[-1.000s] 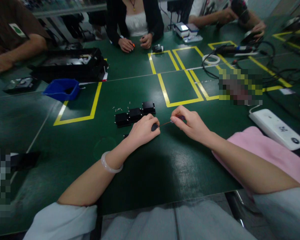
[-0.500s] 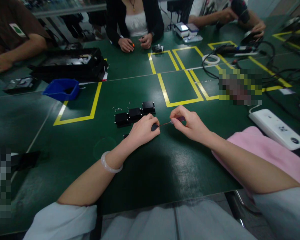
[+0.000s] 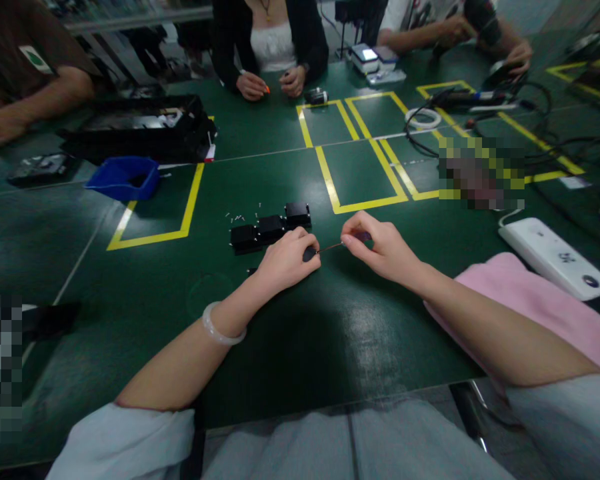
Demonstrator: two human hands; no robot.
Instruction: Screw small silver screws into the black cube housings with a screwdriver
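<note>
My left hand (image 3: 285, 261) rests on the green table (image 3: 280, 347), fingers closed round a small black part (image 3: 309, 253) that is mostly hidden. My right hand (image 3: 380, 248) pinches the handle of a thin screwdriver (image 3: 333, 247), whose tip points left and meets that black part. Just beyond my left hand lie three small black blocks (image 3: 270, 229) in a row. Several tiny pale screws (image 3: 237, 217) are scattered beside them. A pale bangle circles my left wrist.
A blue bin (image 3: 123, 179) and a black tray (image 3: 140, 128) stand at the far left. Yellow taped squares (image 3: 360, 173) mark the table. A white power strip (image 3: 555, 257) and pink cloth (image 3: 530, 313) lie right; cables sit beyond. Other people's hands rest at the far edge.
</note>
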